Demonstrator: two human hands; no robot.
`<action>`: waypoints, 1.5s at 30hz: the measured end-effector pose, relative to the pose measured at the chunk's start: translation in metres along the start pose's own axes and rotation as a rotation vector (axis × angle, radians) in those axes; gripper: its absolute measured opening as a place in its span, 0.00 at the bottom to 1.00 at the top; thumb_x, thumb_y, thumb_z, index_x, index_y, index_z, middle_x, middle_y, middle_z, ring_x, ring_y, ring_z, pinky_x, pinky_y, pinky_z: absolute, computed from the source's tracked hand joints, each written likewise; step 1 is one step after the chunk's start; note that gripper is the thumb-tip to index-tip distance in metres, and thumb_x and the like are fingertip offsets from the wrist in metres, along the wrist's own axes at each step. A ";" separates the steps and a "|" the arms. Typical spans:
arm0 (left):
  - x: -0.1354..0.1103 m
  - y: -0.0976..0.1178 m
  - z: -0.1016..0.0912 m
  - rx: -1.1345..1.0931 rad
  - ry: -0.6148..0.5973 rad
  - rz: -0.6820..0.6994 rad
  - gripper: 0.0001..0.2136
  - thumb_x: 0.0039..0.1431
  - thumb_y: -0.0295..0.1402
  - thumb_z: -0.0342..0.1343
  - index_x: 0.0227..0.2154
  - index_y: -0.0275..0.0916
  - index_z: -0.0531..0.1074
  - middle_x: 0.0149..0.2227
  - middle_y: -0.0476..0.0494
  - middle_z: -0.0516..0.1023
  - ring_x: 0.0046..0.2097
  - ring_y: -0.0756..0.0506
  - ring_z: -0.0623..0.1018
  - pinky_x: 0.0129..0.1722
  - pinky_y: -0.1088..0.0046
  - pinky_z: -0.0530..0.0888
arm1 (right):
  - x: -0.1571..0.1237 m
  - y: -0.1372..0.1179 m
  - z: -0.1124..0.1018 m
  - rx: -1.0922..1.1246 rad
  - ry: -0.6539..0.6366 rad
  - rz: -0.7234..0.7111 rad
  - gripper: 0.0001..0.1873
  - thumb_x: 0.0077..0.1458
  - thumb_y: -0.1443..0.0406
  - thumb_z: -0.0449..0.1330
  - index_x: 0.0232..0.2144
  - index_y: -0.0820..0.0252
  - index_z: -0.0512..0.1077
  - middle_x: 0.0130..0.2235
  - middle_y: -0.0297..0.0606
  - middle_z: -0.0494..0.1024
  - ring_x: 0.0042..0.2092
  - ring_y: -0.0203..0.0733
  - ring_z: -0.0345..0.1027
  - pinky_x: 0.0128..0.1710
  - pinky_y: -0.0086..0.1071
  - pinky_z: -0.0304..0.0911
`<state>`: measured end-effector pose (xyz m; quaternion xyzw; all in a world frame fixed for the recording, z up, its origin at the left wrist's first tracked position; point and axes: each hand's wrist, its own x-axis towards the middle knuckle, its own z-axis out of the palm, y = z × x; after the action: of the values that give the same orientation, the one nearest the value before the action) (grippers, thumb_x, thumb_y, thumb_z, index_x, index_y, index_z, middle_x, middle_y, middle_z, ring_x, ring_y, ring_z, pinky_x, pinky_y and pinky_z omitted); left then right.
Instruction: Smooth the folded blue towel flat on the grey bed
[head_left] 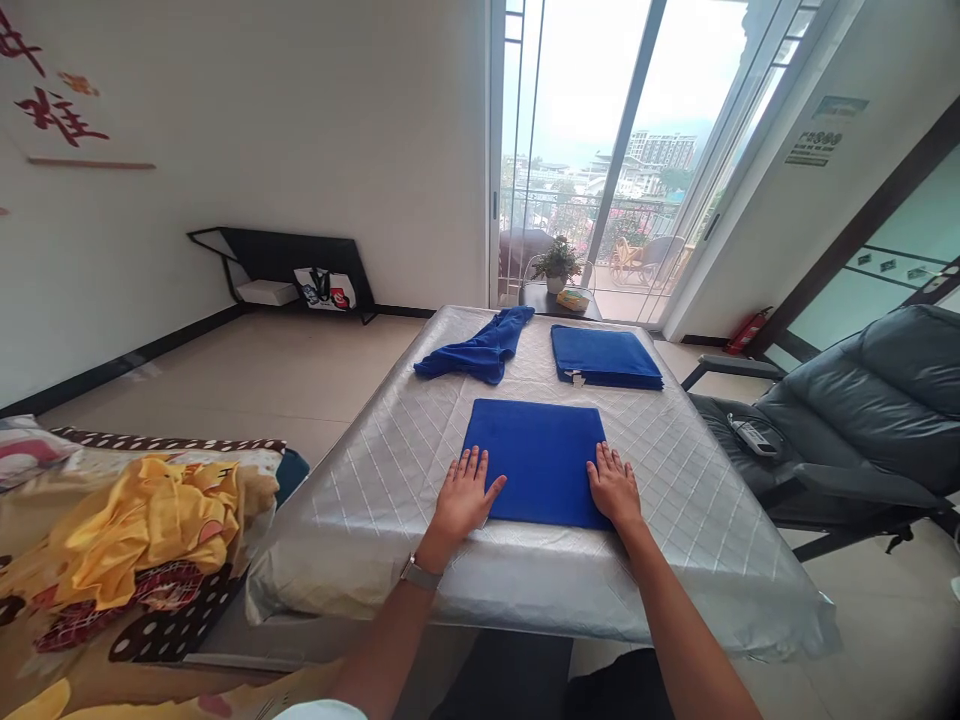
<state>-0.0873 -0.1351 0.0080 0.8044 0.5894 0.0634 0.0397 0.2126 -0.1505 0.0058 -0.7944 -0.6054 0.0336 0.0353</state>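
A folded blue towel (pixel 536 455) lies flat on the silver quilted table (pixel 375 470) in front of me. My left hand (pixel 463 495) rests open and flat on the towel's near left corner. On its near right corner my right hand (pixel 613 485) presses flat, fingers stretched out. Farther back sits a neat stack of folded blue towels (pixel 604 357) at the right. A crumpled blue towel (pixel 480 350) lies at the back left of the table.
A dark recliner chair (pixel 847 430) with a remote stands close to the table's right side. At the left is a bed with yellow and patterned fabric (pixel 142 520). Behind the table are a small stand with a potted plant (pixel 556 265) and glass balcony doors.
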 end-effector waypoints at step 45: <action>0.097 -0.019 0.015 -0.058 0.097 0.028 0.34 0.70 0.52 0.32 0.69 0.33 0.51 0.70 0.33 0.53 0.70 0.37 0.53 0.68 0.54 0.53 | 0.051 -0.008 -0.026 -0.061 -0.043 -0.043 0.33 0.68 0.56 0.34 0.70 0.64 0.49 0.72 0.38 0.48 0.71 0.45 0.41 0.68 0.45 0.41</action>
<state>-0.0744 -0.0366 -0.0041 0.8071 0.5771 0.1199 0.0333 0.2209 -0.0998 0.0322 -0.7809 -0.6238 0.0313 -0.0013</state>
